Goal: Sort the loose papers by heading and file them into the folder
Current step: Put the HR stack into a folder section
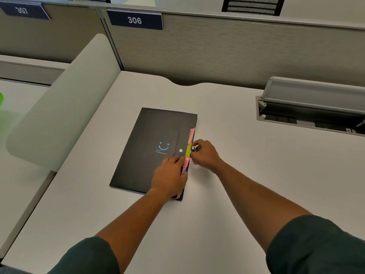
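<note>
Right-hand fingers point(194, 148) curl, pinching the coloured tabs point(188, 151) at the black folder point(150, 147)'s right edge; left hand point(169, 177) presses flat, mid-desk point(237, 175).

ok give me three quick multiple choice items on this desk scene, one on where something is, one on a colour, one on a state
1. Where does the left hand rest?
A. on the black folder, near its right edge
B. on the cable tray
C. on the number sign

2. What colour is the smiley print on the folder?
A. red
B. blue
C. white

3. How does the folder lie?
A. standing upright
B. spread wide open
C. flat on the desk, cover down

Key: 1 A, the palm lies on the cover beside the coloured tabs; 2 B, the face is light blue; 3 C, the snap button shows on the closed flap, while the right hand works at the tabs.
</note>
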The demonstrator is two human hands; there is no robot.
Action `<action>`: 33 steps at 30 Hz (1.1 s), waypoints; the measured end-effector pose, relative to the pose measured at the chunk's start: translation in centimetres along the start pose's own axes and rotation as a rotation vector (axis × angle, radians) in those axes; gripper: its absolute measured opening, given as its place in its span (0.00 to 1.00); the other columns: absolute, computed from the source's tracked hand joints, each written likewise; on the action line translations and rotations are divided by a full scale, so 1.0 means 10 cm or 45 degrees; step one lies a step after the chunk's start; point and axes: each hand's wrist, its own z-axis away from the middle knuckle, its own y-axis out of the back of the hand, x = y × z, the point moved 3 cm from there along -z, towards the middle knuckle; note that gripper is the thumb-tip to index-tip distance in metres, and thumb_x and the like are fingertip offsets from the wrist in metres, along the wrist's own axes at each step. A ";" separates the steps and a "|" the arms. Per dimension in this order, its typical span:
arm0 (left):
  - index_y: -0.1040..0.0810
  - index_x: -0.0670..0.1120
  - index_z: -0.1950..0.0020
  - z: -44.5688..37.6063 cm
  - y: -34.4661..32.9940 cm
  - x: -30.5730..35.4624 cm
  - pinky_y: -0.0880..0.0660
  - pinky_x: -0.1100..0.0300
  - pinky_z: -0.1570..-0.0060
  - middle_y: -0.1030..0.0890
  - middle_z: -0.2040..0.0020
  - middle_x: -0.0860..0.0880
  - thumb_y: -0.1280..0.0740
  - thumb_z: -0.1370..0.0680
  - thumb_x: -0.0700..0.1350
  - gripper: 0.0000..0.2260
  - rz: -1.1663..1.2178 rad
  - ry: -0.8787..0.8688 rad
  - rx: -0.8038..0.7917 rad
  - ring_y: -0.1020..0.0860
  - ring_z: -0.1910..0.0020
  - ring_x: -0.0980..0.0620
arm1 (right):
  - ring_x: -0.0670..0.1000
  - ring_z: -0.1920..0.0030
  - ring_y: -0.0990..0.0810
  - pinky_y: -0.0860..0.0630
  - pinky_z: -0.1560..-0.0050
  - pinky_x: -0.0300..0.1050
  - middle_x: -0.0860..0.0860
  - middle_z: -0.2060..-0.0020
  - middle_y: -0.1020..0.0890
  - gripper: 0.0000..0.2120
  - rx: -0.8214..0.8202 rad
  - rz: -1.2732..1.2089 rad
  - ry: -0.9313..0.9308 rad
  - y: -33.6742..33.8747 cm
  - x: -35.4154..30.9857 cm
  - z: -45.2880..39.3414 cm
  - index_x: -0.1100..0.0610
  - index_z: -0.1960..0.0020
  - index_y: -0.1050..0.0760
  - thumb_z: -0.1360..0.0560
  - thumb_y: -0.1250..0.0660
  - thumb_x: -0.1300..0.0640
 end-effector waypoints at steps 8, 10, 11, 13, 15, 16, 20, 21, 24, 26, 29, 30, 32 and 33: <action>0.22 0.50 0.35 -0.30 0.01 -0.29 0.25 0.63 0.50 0.18 0.43 0.50 0.36 0.19 0.51 0.14 0.731 0.226 0.045 0.21 0.49 0.55 | 0.58 0.51 0.17 0.18 0.49 0.54 0.60 0.46 0.18 0.15 -0.017 -0.032 -0.030 -0.07 -0.03 0.00 0.59 0.38 0.23 0.23 0.34 0.56; 0.22 0.47 0.35 -0.36 0.01 -0.32 0.26 0.65 0.51 0.17 0.43 0.49 0.36 0.19 0.49 0.14 0.865 0.323 0.038 0.21 0.50 0.57 | 0.59 0.50 0.17 0.19 0.48 0.53 0.60 0.46 0.18 0.16 0.003 -0.005 -0.024 -0.08 -0.04 0.00 0.60 0.38 0.23 0.22 0.34 0.54; 0.22 0.47 0.35 -0.39 0.00 -0.34 0.25 0.65 0.52 0.17 0.44 0.48 0.36 0.18 0.49 0.14 0.908 0.360 0.042 0.21 0.51 0.56 | 0.59 0.51 0.17 0.19 0.48 0.52 0.60 0.47 0.18 0.16 0.010 0.000 -0.022 -0.09 -0.05 -0.01 0.60 0.38 0.23 0.22 0.33 0.54; 0.21 0.47 0.37 -0.44 -0.01 -0.36 0.24 0.64 0.54 0.17 0.47 0.47 0.37 0.18 0.50 0.13 0.969 0.412 0.049 0.20 0.53 0.55 | 0.57 0.54 0.17 0.19 0.50 0.49 0.59 0.49 0.17 0.16 0.024 0.026 -0.013 -0.10 -0.06 -0.02 0.60 0.39 0.23 0.22 0.33 0.53; 0.19 0.46 0.40 -0.49 -0.02 -0.37 0.23 0.64 0.57 0.16 0.50 0.48 0.38 0.18 0.52 0.14 1.020 0.445 0.059 0.19 0.55 0.55 | 0.54 0.54 0.19 0.21 0.52 0.45 0.57 0.50 0.17 0.15 0.034 0.058 -0.014 -0.10 -0.06 -0.03 0.59 0.40 0.22 0.23 0.33 0.51; 0.19 0.46 0.41 -0.51 -0.02 -0.37 0.23 0.63 0.57 0.16 0.52 0.49 0.37 0.18 0.53 0.14 1.041 0.453 0.067 0.19 0.55 0.55 | 0.52 0.54 0.20 0.22 0.53 0.43 0.57 0.49 0.17 0.15 0.036 0.073 -0.017 -0.10 -0.07 -0.04 0.59 0.41 0.22 0.23 0.33 0.50; 0.17 0.50 0.44 -0.58 -0.06 -0.38 0.21 0.58 0.50 0.15 0.52 0.53 0.32 0.22 0.54 0.12 1.052 0.481 0.045 0.19 0.53 0.57 | 0.49 0.51 0.22 0.29 0.54 0.39 0.55 0.46 0.18 0.15 0.039 0.147 -0.024 -0.10 -0.07 -0.07 0.57 0.42 0.21 0.23 0.33 0.49; 0.17 0.50 0.44 -0.60 -0.07 -0.39 0.21 0.57 0.50 0.15 0.52 0.53 0.31 0.22 0.54 0.11 1.042 0.504 0.036 0.19 0.52 0.56 | 0.50 0.49 0.22 0.30 0.54 0.39 0.55 0.45 0.18 0.15 0.038 0.169 -0.029 -0.11 -0.07 -0.08 0.57 0.42 0.21 0.23 0.33 0.49; 0.16 0.51 0.45 -0.64 -0.10 -0.41 0.21 0.56 0.50 0.15 0.50 0.53 0.29 0.23 0.54 0.10 0.999 0.578 0.032 0.19 0.51 0.55 | 0.51 0.45 0.21 0.31 0.54 0.38 0.54 0.43 0.18 0.14 0.058 0.212 -0.053 -0.13 -0.06 -0.10 0.56 0.44 0.20 0.24 0.32 0.49; 0.16 0.52 0.47 -0.66 -0.10 -0.42 0.21 0.57 0.52 0.15 0.51 0.54 0.29 0.24 0.53 0.09 0.991 0.614 0.053 0.19 0.52 0.56 | 0.51 0.46 0.21 0.31 0.55 0.38 0.53 0.44 0.18 0.13 0.082 0.231 -0.064 -0.14 -0.06 -0.11 0.55 0.45 0.20 0.24 0.32 0.48; 0.16 0.52 0.48 -0.68 -0.12 -0.42 0.21 0.56 0.51 0.15 0.53 0.54 0.27 0.25 0.51 0.08 1.012 0.680 0.086 0.19 0.52 0.56 | 0.51 0.46 0.21 0.29 0.54 0.39 0.53 0.43 0.18 0.13 0.106 0.249 -0.092 -0.16 -0.06 -0.12 0.55 0.45 0.19 0.24 0.31 0.48; 0.16 0.52 0.49 -0.68 -0.12 -0.42 0.21 0.56 0.51 0.15 0.54 0.54 0.27 0.26 0.51 0.07 1.013 0.703 0.088 0.19 0.52 0.56 | 0.51 0.46 0.20 0.28 0.54 0.39 0.53 0.44 0.18 0.13 0.107 0.254 -0.101 -0.16 -0.06 -0.12 0.55 0.45 0.20 0.24 0.31 0.48; 0.16 0.53 0.50 -0.71 -0.13 -0.42 0.21 0.56 0.51 0.15 0.54 0.54 0.26 0.27 0.51 0.07 1.025 0.747 0.082 0.19 0.52 0.56 | 0.50 0.47 0.20 0.27 0.54 0.39 0.53 0.44 0.18 0.13 0.101 0.261 -0.120 -0.16 -0.07 -0.12 0.55 0.46 0.20 0.24 0.31 0.48; 0.16 0.53 0.50 -0.72 -0.12 -0.42 0.20 0.55 0.51 0.16 0.53 0.54 0.25 0.27 0.51 0.07 1.029 0.765 0.073 0.20 0.52 0.56 | 0.50 0.47 0.20 0.27 0.54 0.39 0.52 0.44 0.18 0.13 0.099 0.265 -0.126 -0.16 -0.07 -0.12 0.55 0.46 0.20 0.24 0.31 0.48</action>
